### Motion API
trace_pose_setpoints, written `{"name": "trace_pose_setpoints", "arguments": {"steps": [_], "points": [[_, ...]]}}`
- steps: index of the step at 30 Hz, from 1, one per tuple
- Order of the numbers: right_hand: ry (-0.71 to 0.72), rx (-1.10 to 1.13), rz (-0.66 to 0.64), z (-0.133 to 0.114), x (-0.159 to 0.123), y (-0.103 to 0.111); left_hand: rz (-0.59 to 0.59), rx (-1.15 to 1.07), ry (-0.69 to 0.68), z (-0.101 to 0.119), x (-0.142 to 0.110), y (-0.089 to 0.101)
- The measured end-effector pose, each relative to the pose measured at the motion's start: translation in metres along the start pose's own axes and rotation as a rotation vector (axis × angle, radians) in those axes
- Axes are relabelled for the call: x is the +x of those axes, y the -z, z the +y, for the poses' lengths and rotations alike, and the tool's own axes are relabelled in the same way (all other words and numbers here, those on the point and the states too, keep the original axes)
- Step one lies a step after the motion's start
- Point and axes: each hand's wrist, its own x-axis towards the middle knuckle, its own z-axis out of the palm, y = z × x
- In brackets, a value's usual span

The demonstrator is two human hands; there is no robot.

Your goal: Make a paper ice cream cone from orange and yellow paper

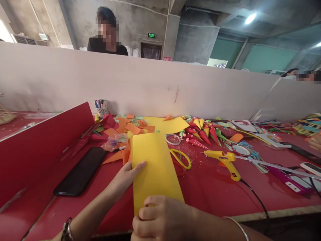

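A folded sheet of yellow paper (155, 167) stands tilted in front of me, its lower end near the table's front edge. My left hand (126, 177) grips its left side, with the thumb on the front face and the other fingers hidden behind. At the lower edge my right hand (162, 217) is closed on the paper, its fingers curled and the fingertips out of sight. Just right of the paper lie scissors with yellow handles (183, 158), partly covered by it. A yellow glue gun (224, 160) rests farther right, a clear glue stick extending from its back.
A black phone (81, 170) lies left, beside a red upright panel (45, 154). Orange paper scraps (134, 128), paper cones (204, 135) and a pen cup (101, 108) line the back. A white partition (140, 87) rises behind; a person (107, 33) sits beyond. Another person's hand (314, 142) shows at right.
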Motion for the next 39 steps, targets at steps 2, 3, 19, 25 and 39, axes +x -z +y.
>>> {"name": "trace_pose_setpoints", "arguments": {"steps": [2,3,19,25,39], "points": [[-0.062,0.13,0.076,0.005,-0.002,0.004,-0.022,0.046,-0.052,0.002,0.002,-0.001],[-0.156,0.184,0.11,0.011,-0.003,0.009,-0.041,0.071,-0.095,0.004,0.004,0.0],[-1.162,1.075,0.547,0.068,-0.036,0.037,-0.229,0.306,-0.351,0.012,0.017,0.013],[-1.205,1.116,0.653,0.062,-0.034,0.033,-0.242,0.337,-0.319,0.009,0.016,0.014],[-1.322,1.068,0.791,0.054,-0.043,0.022,-0.27,0.342,-0.289,0.008,0.014,0.003]]}}
